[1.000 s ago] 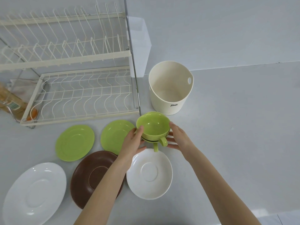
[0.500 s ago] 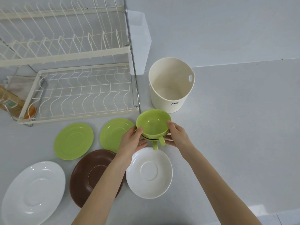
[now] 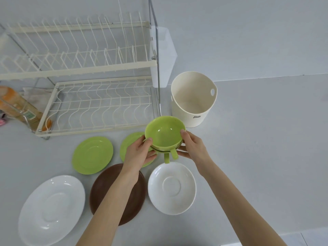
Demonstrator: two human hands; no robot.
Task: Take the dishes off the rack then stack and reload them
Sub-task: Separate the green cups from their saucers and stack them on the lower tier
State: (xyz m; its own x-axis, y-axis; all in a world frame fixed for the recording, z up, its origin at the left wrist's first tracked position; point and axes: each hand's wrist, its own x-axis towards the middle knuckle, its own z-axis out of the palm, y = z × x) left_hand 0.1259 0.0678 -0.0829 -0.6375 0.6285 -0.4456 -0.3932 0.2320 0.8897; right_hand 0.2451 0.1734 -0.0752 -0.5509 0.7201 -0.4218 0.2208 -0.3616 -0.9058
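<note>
Since a second ago the stacked green cups (image 3: 164, 134) have barely shifted against the saucers below, while the view has tipped up, so more of the dish rack (image 3: 88, 86) and its upper tier now shows. The cups sit nested, two handles sticking out toward the person, held above the tabletop (image 3: 257, 139) between the rack's front right corner and the white saucer (image 3: 172, 188). The left hand (image 3: 140, 153) comes in from below with its thumb on the top cup's near-left rim and its fingers curled under the stack, so its grip is clamped on the cups. The right hand (image 3: 192, 148) mirrors it, thumb on the right rim and fingers wrapped beneath, likewise clamped on the stack. Both forearms are bare and run off the bottom edge. The left hand and cups cover much of one green saucer (image 3: 129, 148); the other green saucer (image 3: 92, 155) lies whole beside it. The left forearm crosses the brown saucer (image 3: 127, 196). A large white saucer (image 3: 51, 210) lies at the lower left. The cream tub (image 3: 193, 98) stands just behind the cups. How many cups are nested is hard to tell; a bottle (image 3: 19, 107) at the left is cut off.
</note>
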